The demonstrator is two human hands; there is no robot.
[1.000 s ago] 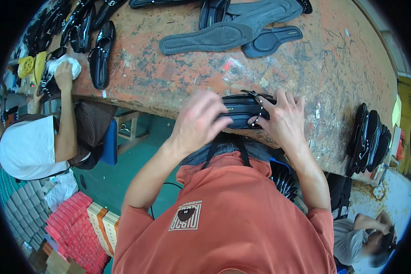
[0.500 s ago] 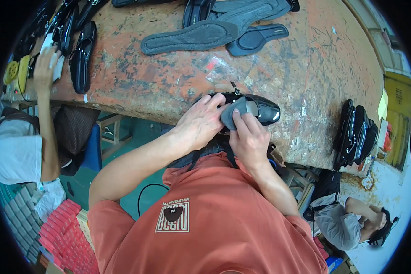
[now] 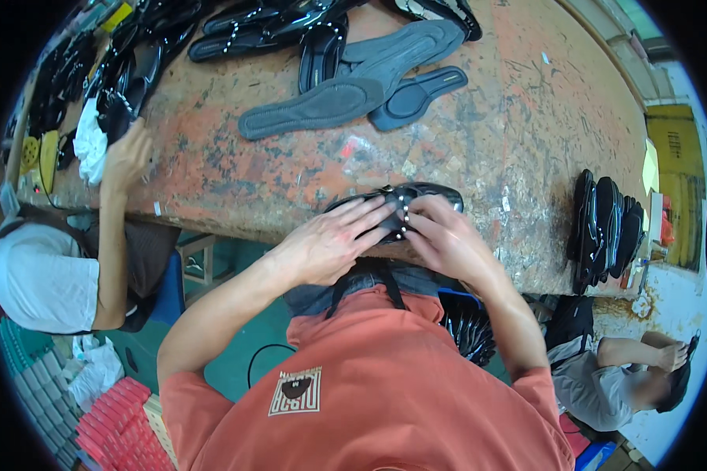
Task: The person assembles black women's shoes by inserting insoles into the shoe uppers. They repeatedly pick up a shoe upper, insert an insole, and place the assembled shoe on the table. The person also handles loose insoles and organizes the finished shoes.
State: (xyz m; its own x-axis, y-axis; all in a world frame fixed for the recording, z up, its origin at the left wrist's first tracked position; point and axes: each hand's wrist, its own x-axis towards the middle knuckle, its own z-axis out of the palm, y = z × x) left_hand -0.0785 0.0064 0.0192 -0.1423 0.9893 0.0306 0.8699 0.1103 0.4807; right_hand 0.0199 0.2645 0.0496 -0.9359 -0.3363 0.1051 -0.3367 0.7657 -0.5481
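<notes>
Black glossy shoe [image 3: 436, 190] lying at near edge of worktable [image 3: 526, 118], in front of wearer, rounded toe pointing right, heel end left, partly hidden under both hands. Strap [image 3: 404, 216] with white studs crossing it mid-length. Left hand [image 3: 334, 239] laid on heel half, fingers stretched out over shoe, tips close to strap; cannot tell if gripping. Right hand [image 3: 448, 239] on toe half, fingers bent and touching around strap; cannot tell if pinching it. Both on same shoe, strap between, palms apart. Just behind, at near side, orange-red shirt [image 3: 369, 385] of wearer.

Beyond shoe, toward far side, large grey insole [image 3: 306, 114] overlapping others, smaller dark insole [image 3: 420, 98] to right of it. Far left of insoles, more black shoes in a loose heap, some with studded straps. At right end of table, row of black shoes [image 3: 605, 228] standing packed side by side.

At left, co-worker in white shirt [image 3: 47, 275], hand [image 3: 127, 157] next to dark shoe and crumpled white material [image 3: 90, 145]; yellow roll [image 3: 29, 155] farther left. Near left, on floor, pink stack [image 3: 122, 424], grey stack [image 3: 39, 400] and white bag [image 3: 94, 369]. Near right, second person in grey shirt [image 3: 589, 385], arms raised toward head
</notes>
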